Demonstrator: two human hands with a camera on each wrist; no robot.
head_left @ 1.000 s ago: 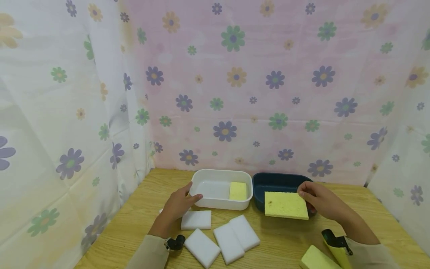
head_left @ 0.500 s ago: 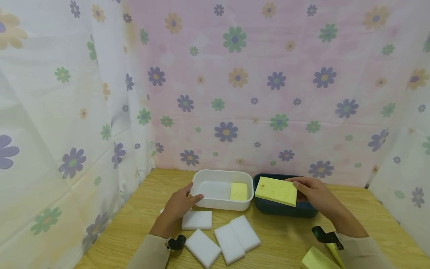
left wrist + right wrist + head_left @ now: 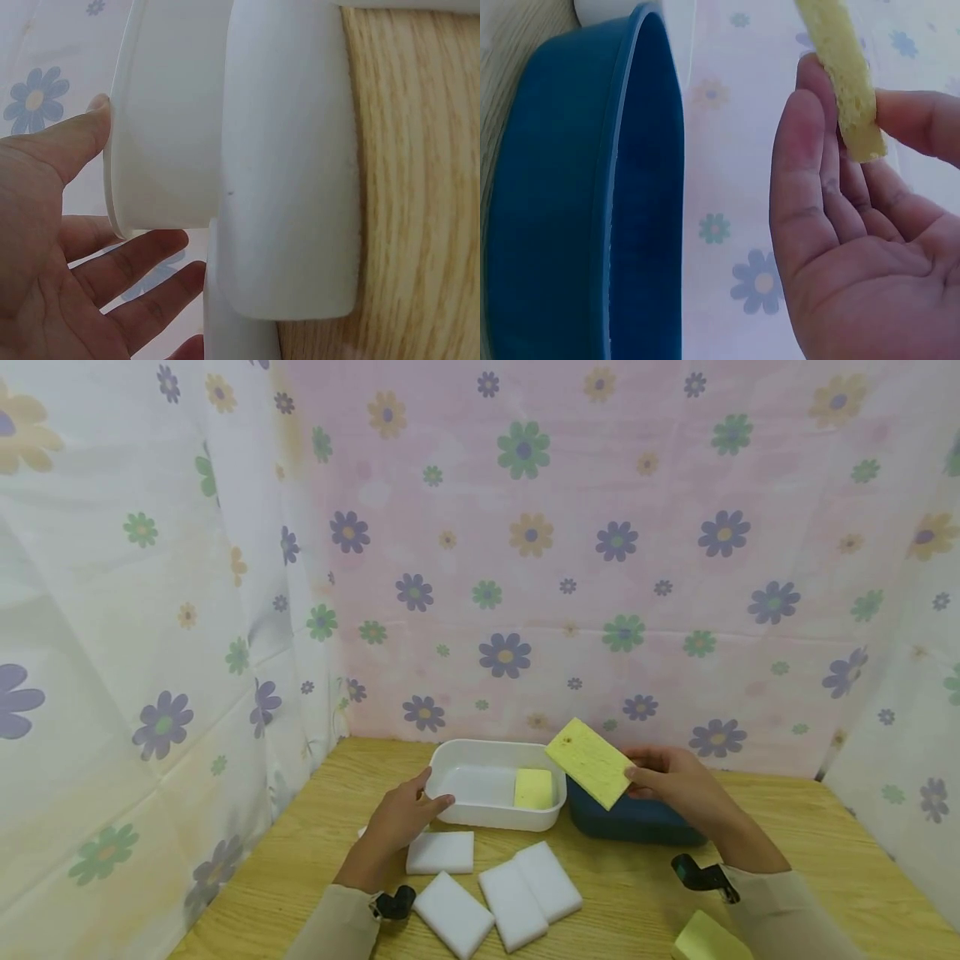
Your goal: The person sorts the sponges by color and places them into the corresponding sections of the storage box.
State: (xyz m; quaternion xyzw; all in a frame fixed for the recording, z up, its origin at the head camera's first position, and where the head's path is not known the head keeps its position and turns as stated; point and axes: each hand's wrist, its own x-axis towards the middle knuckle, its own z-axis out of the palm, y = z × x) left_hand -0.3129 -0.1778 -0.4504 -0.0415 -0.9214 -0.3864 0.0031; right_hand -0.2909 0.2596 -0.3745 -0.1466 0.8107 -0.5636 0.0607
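Note:
My right hand (image 3: 671,785) pinches a yellow sponge (image 3: 590,762) by its right end, thumb against fingers. Tilted, the sponge is in the air over the left part of a dark blue container (image 3: 637,821) and near the white container's right end. At the left, my left hand (image 3: 401,814) holds the near left corner of the white container (image 3: 487,816). In the left wrist view its thumb lies on the rim (image 3: 112,165) and the fingers spread along the end wall. One yellow sponge (image 3: 533,788) lies inside the white container, at its right end.
Several white sponges (image 3: 453,913) lie on the wooden table (image 3: 600,910) in front of the white container. Another yellow sponge (image 3: 708,937) is at the near right, partly cut off. A flowered cloth (image 3: 450,527) hangs behind and at both sides.
My right hand has lifted the yellow sponge up and leftward from the blue container's front, turning it to a steeper tilt. The left hand has stayed at the white container.

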